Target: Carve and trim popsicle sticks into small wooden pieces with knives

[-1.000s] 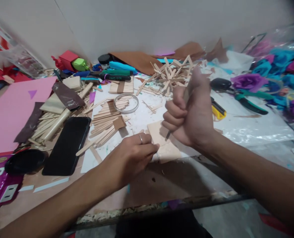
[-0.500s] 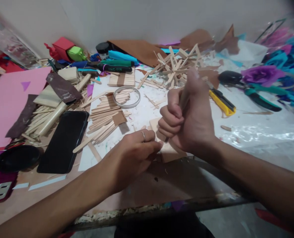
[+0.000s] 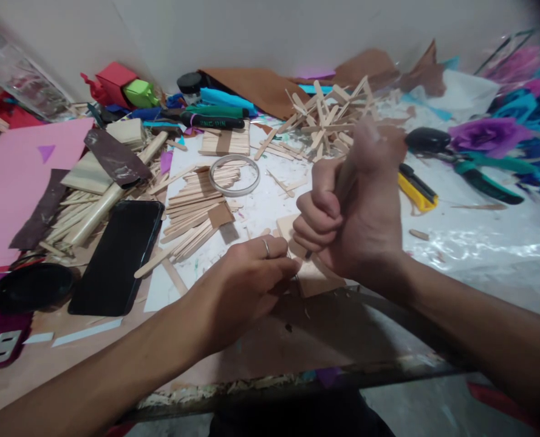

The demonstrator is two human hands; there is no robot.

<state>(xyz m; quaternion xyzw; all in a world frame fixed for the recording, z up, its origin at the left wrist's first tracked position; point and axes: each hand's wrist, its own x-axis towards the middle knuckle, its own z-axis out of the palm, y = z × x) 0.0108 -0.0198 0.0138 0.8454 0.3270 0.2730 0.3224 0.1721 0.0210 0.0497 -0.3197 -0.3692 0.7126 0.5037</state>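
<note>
My right hand is closed around a tool with a brownish rounded handle; the fingers hide most of it. A short dark tip pokes out below the fist, at a pale flat piece of wood. Its kind cannot be made out. My left hand, with a ring on one finger, is closed at the wood's left edge, its fingertips close to the dark tip. What those fingers pinch, if anything, is hidden. Left of the wood lie thin wooden craft sticks in a loose stack.
A silver ring-shaped band lies on the sticks. Farther back is a heap of craft sticks. On the right are a yellow utility knife and green-handled pliers; on the left, a black phone and a black lid.
The view has shifted slightly. Both hands keep nearly the same pose at the piece of wood, and the tool stays in my right fist.
</note>
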